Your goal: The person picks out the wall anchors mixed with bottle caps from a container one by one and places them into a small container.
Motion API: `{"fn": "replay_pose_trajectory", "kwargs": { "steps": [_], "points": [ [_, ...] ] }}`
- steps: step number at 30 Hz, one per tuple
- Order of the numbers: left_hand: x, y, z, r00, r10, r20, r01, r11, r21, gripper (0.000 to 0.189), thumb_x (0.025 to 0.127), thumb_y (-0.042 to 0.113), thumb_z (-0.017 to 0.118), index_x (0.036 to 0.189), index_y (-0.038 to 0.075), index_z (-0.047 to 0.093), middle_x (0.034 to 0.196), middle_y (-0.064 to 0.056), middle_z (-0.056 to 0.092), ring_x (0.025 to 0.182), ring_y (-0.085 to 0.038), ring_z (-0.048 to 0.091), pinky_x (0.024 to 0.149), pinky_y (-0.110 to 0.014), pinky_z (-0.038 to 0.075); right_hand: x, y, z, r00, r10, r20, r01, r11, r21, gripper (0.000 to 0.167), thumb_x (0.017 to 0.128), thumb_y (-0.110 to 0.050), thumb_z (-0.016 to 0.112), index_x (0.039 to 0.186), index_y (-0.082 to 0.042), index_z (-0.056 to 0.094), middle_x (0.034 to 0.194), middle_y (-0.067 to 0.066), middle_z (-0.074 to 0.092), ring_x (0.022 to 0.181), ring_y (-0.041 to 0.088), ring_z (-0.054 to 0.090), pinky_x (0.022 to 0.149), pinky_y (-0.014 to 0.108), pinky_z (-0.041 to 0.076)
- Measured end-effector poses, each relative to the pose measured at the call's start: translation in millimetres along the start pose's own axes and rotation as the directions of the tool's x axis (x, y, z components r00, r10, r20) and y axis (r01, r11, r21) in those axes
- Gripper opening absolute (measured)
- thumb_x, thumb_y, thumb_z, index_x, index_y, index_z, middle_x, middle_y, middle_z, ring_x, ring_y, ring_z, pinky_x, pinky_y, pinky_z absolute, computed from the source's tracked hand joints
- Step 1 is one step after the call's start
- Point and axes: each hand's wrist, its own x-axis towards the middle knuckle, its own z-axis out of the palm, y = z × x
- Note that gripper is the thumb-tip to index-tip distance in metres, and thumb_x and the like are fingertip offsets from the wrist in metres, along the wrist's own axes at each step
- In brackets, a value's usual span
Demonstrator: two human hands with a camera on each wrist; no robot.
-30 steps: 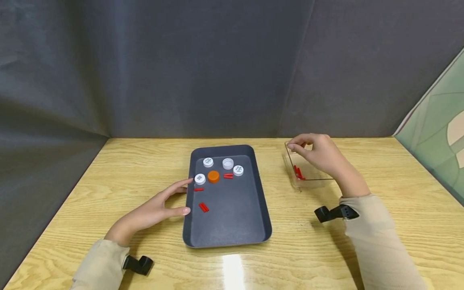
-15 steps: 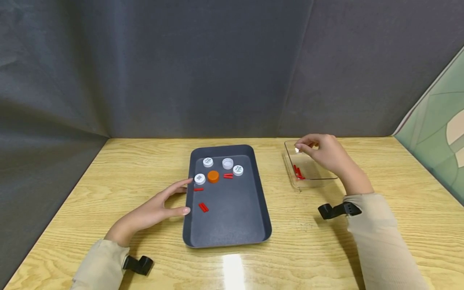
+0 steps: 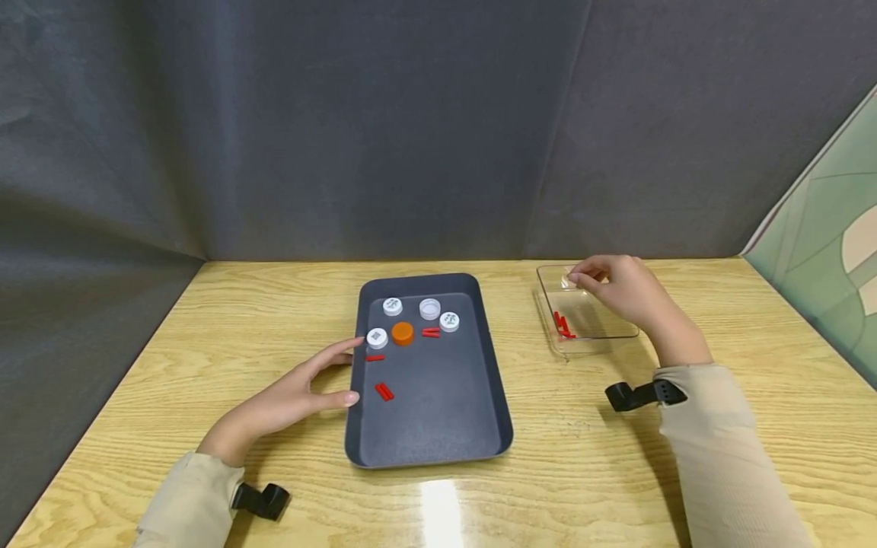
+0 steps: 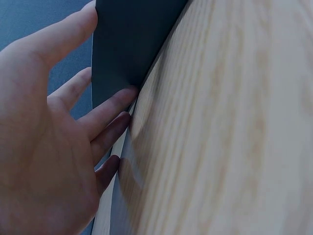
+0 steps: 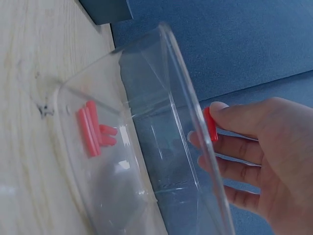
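Observation:
In the head view my left hand (image 3: 291, 396) lies along the left side of a dark grey tray (image 3: 445, 426), its thumb and fingers spread and touching the rim. From the left wrist view, its fingers (image 4: 110, 107) look straight against the tray's outer wall (image 4: 132, 44). Over the far part of a clear plastic box (image 3: 603, 337), my right hand (image 3: 620, 285) is held up. Between its thumb and fingertips it pinches a short red stick (image 5: 211, 124), best seen in the right wrist view. Several more red sticks (image 5: 89, 129) lie inside the box.
Inside the tray are several white caps (image 3: 449, 322), an orange cap (image 3: 402, 333) and several red sticks (image 3: 384, 391). A pale wooden table (image 3: 288, 304) carries everything. Dark fabric (image 3: 384, 129) rises behind it, and a green patterned panel (image 3: 822, 228) stands at the right.
My right hand has shifted a little to the right over the clear box, uncovering more of its far left corner. The left hand, tray and caps look unmoved.

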Motion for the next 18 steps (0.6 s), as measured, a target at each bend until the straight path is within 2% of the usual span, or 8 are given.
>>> {"fn": "replay_pose_trajectory", "kwargs": {
  "steps": [9, 18],
  "points": [
    [0.6, -1.1, -0.4, 1.000, 0.002, 0.000, -0.002, 1.000, -0.001, 0.076, 0.092, 0.033, 0.071, 0.155, 0.032, 0.029, 0.152, -0.012, 0.037, 0.140, -0.032, 0.032, 0.107, -0.055, 0.035, 0.5, 1.6, 1.1, 1.000, -0.019, 0.006, 0.019, 1.000, -0.017, 0.029, 0.101, -0.028, 0.060, 0.106, -0.003, 0.073, 0.093, 0.012, 0.071, 0.088, 0.028, 0.062, 0.072, 0.042, 0.044],
    [0.7, -1.6, -0.8, 1.000, 0.011, 0.000, -0.011, 1.000, 0.005, 0.075, 0.093, 0.033, 0.071, 0.155, 0.032, 0.029, 0.152, -0.012, 0.038, 0.140, -0.032, 0.032, 0.109, -0.060, 0.030, -0.1, -0.2, -0.9, 1.000, -0.003, 0.023, 0.003, 1.000, -0.013, 0.031, 0.101, -0.030, 0.059, 0.110, -0.003, 0.073, 0.095, 0.013, 0.071, 0.089, 0.028, 0.062, 0.072, 0.042, 0.044]
  ]
}}
